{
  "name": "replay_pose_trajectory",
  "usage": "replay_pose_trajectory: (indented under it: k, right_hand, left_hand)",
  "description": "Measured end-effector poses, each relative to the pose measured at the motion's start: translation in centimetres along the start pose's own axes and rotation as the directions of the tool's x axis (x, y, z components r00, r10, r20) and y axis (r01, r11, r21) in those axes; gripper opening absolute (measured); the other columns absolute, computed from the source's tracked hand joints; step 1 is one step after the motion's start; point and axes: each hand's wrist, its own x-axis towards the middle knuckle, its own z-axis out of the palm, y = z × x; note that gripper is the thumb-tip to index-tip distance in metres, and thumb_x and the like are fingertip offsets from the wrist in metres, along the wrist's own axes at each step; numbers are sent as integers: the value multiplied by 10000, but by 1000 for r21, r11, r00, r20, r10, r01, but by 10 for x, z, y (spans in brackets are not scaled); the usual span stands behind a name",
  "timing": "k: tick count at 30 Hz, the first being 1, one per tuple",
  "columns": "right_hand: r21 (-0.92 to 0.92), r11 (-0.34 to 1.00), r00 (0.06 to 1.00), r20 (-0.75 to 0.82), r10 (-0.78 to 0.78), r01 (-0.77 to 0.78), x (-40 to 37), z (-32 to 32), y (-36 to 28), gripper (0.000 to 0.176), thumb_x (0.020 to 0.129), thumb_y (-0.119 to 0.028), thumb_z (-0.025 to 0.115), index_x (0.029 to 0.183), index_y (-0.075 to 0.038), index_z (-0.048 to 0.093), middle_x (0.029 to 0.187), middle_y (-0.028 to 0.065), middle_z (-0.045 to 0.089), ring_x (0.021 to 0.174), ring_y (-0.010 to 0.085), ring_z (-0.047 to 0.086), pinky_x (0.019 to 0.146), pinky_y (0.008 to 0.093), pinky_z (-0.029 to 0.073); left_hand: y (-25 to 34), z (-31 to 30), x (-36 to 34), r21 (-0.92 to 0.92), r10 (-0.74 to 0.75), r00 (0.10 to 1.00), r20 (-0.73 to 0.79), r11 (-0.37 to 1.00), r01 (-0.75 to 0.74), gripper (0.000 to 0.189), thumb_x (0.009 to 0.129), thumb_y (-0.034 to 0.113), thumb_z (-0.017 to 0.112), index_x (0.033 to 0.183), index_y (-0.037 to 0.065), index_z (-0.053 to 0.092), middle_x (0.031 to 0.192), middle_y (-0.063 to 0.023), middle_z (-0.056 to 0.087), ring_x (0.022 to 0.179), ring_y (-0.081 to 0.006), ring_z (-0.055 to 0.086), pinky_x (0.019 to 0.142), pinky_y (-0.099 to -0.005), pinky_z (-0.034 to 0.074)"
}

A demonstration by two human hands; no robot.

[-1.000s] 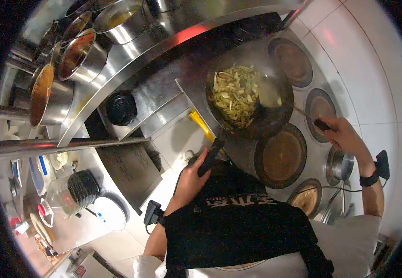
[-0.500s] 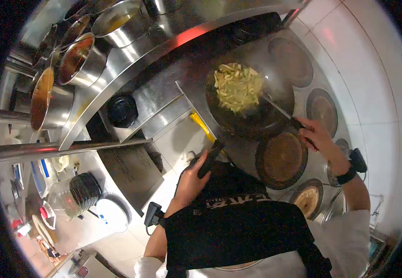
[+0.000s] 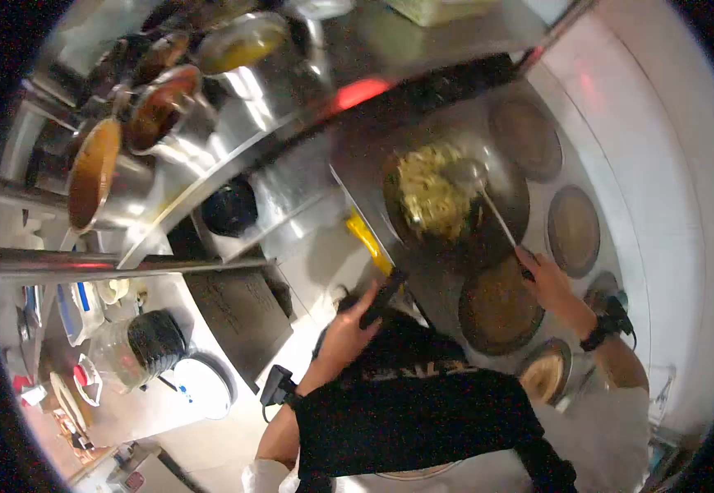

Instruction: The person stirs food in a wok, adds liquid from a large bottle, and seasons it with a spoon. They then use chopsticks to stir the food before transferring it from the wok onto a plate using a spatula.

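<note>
Gripping the wok handle [image 3: 383, 297], the person's left hand [image 3: 347, 327] has its fingers curled tight around the black bar, thumb side up, just in front of the black apron [image 3: 422, 411]. The wok [image 3: 501, 193] sits on the steel stove top [image 3: 357, 156], beyond both hands and about midway between them. A heap of pale yellow-green shredded food [image 3: 424, 201] fills the wok's left half.

The right hand [image 3: 547, 279] is closed around the near end of a ladle [image 3: 465, 172]. The frame is too blurred to tell the single fingers apart, but they are pressed together on the thin shaft. The ladle's shaft slants up and left from the hand across the wok's rim. Its round bowl rests at the far right edge of the food, touching it. A dark band [image 3: 599, 330] circles the right wrist, and a small black device [image 3: 274, 384] is strapped at the left wrist.

To the right of the wok, 4 round dishes [image 3: 572, 230] with brownish contents curve along the counter. The nearest one lies just under the right hand. A yellow object [image 3: 369, 238] lies between the wok and the left hand. At upper left, 3 steel pots [image 3: 94, 172] hold brown and yellow liquids. A glass jar [image 3: 139, 345] stands on the floor at lower left.
</note>
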Motion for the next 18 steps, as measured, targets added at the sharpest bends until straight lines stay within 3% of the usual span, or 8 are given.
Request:
replay_pose_trajectory:
  k: [1,5,8,10,12,13,15,18]
  right_hand:
    - [95,990,995,-36,-97,100,14,-16,-4,377,775,-111,566,1148,-115,508,855,124,497,761,279,522,685,346,436]
    - [396,899,962,-258,-86,186,104,-111,-19,171,825,-165,546,949,-48,548,775,56,504,689,167,509,627,285,426]
    - [631,738,966,-233,-112,238,185,-208,-89,128,827,-178,556,891,-68,547,713,2,517,630,75,483,550,225,407]
    - [763,543,928,-360,-93,350,250,-209,-119,163,823,-197,577,911,-68,531,723,-7,520,605,52,470,507,211,394]
    - [907,419,998,44,34,-54,310,-205,-133,262,821,-211,593,991,-31,509,761,1,519,620,73,480,539,226,407]
    - [906,422,999,32,36,-44,325,-196,-143,262,821,-211,593,991,-31,509,761,1,519,620,73,480,539,226,407]
    - [964,-20,954,-261,150,267,342,-181,-162,336,816,-209,605,1045,14,498,753,17,522,637,88,489,579,231,412]
    - [893,-131,898,-406,170,429,363,-176,-170,319,842,-230,564,1055,1,510,684,38,540,590,101,495,557,235,418]
  left_hand:
    - [-5,-2,1,25,100,994,-31,995,-100,700,729,141,643,1332,201,294,847,-245,594,806,-373,585,732,-412,479]
    - [-16,-16,10,84,60,997,42,994,-63,742,743,233,628,1352,144,214,763,-289,575,703,-411,581,678,-450,480]
    - [-15,-28,13,101,-60,989,134,994,47,759,772,324,597,1362,128,160,801,-284,581,757,-418,575,690,-466,458]
    - [-13,-41,11,68,-59,985,161,997,49,752,781,346,590,1362,136,162,835,-282,582,786,-413,574,697,-461,455]
    - [-10,-53,7,-6,-95,970,222,995,99,722,804,372,572,1363,152,172,891,-250,587,803,-384,581,710,-424,460]
    - [-16,-56,3,-4,-85,972,217,996,89,722,804,372,572,1363,152,172,891,-250,587,803,-384,581,710,-424,460]
    - [-29,-63,-4,-110,-45,983,176,992,65,692,828,364,552,1368,163,168,915,-204,595,796,-337,592,723,-386,461]
    - [-29,-76,-13,-181,-72,983,169,978,103,625,850,319,532,1356,134,214,890,-162,609,798,-290,597,735,-361,460]
